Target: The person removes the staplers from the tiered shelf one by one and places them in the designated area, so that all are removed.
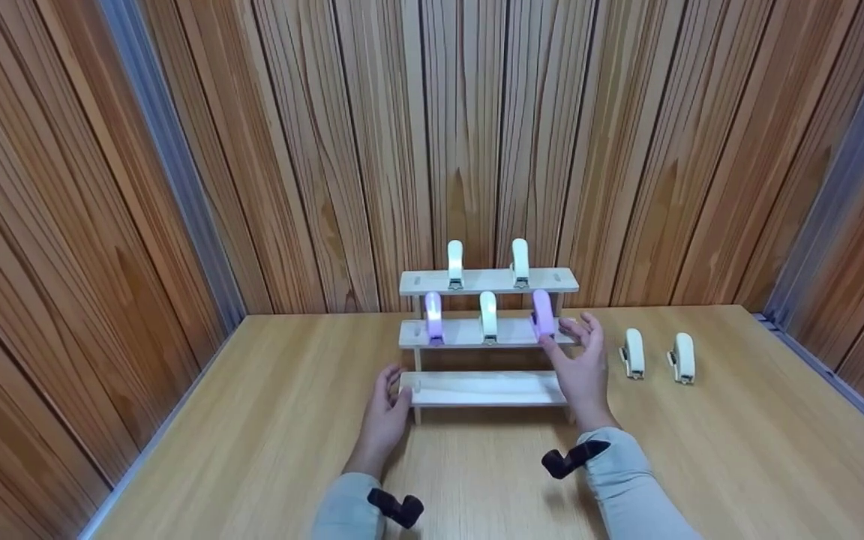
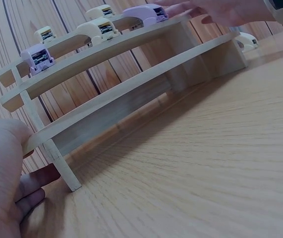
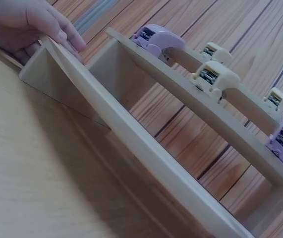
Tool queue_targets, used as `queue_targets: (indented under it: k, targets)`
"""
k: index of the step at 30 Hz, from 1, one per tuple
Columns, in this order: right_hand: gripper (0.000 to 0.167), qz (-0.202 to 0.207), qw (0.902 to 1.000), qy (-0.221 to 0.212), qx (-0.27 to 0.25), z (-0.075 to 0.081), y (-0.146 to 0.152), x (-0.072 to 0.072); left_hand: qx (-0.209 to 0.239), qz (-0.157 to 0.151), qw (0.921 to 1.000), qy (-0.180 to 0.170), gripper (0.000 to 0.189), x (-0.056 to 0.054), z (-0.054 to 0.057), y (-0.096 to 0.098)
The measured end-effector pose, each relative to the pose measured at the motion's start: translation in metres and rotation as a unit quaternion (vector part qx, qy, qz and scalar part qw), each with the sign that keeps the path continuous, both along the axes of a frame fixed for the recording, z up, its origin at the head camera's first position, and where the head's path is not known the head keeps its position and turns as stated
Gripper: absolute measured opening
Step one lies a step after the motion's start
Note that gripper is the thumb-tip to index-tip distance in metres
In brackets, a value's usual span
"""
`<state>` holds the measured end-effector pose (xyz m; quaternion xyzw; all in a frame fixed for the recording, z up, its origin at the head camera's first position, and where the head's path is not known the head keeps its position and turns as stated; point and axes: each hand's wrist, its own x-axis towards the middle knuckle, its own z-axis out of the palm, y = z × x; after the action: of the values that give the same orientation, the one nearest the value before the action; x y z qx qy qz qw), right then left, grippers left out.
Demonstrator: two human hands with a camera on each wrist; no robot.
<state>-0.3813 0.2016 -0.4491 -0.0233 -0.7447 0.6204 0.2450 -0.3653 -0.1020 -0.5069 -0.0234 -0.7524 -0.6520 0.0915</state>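
Note:
A three-tier wooden display rack point(image 1: 484, 390) stands on the table. My left hand point(image 1: 387, 409) grips the left end of its lowest shelf, thumb at the board's edge and fingers behind and below it, around the leg point(image 2: 64, 168). On the middle shelf, a purple stapler point(image 1: 543, 313) stands at the right end. My right hand point(image 1: 583, 367) is beside that stapler, its thumb right at the stapler's base and its other fingers point(image 1: 589, 328) spread apart to the right. Another purple stapler point(image 1: 433, 319) and a pale stapler point(image 1: 488, 316) share the middle shelf.
Two pale staplers, a left one point(image 1: 455, 264) and a right one point(image 1: 520, 262), stand on the top shelf. To the rack's right, two more white staplers point(image 1: 633, 352) stand on the wooden table point(image 1: 289, 450). Wood-panelled walls point(image 1: 327, 150) enclose the table.

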Motion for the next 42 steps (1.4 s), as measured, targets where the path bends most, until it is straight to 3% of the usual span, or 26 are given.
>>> queue_targets:
  k: [18,29,42]
  targets:
    - [0.071,-0.015,0.9993,-0.017,0.028,0.008,-0.007,-0.004,0.001,-0.007,0.9998,-0.019,0.051,0.0,0.003,0.004]
    - [0.061,-0.029,0.9991,0.027,0.014,0.01,-0.012,-0.005,0.006,-0.004,0.9999,-0.008,0.053,0.003,0.005,0.002]
    - [0.077,-0.018,0.998,-0.025,-0.055,0.008,-0.006,0.001,0.01,0.002,0.9997,-0.021,0.052,0.0,0.002,0.001]
